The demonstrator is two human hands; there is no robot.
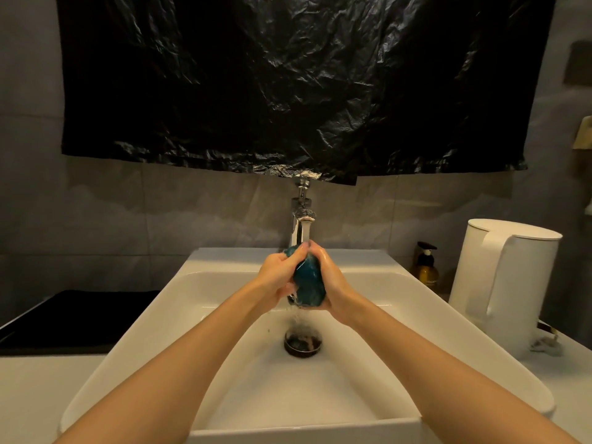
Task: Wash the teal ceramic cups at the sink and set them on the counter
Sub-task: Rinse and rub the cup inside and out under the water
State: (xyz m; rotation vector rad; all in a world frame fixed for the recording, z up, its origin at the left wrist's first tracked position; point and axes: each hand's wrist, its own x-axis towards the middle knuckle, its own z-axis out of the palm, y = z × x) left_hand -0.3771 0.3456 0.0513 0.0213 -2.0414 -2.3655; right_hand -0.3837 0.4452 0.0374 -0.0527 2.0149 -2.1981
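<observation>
A teal ceramic cup [309, 283] is held under the running chrome faucet [302, 216], above the white sink [205, 315]. My left hand [278, 273] wraps its left side, fingers curled over the top. My right hand [330, 280] cups its right side and bottom. Water runs off the cup and falls toward the dark drain [302, 342]. Much of the cup is hidden by my fingers.
A white electric kettle [506, 283] stands on the counter right of the sink, with an amber pump bottle [426, 267] behind it. A black surface [70, 318] lies on the left. Black plastic sheeting [288, 84] hangs on the wall above the faucet.
</observation>
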